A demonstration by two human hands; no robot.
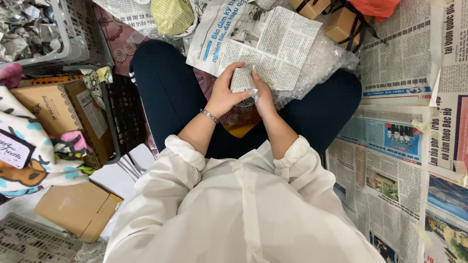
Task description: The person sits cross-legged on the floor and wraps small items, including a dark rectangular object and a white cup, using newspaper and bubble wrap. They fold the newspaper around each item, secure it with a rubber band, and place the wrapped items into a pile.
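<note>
You sat cross-legged on the floor, and both of your hands met over your lap on one small bundle wrapped in newspaper [242, 80]. Your left hand [225, 91] cupped it from the left, fingers curled around it; your right hand [263, 92] closed on its right side. A loose newspaper sheet [263, 41] lay over a bubble wrap sheet [319, 63] just beyond the bundle. A dark plastic crate [124, 114] holding a cardboard box [58, 109] stood on your left, and more newspapers [390, 146] covered the floor on your right.
</note>
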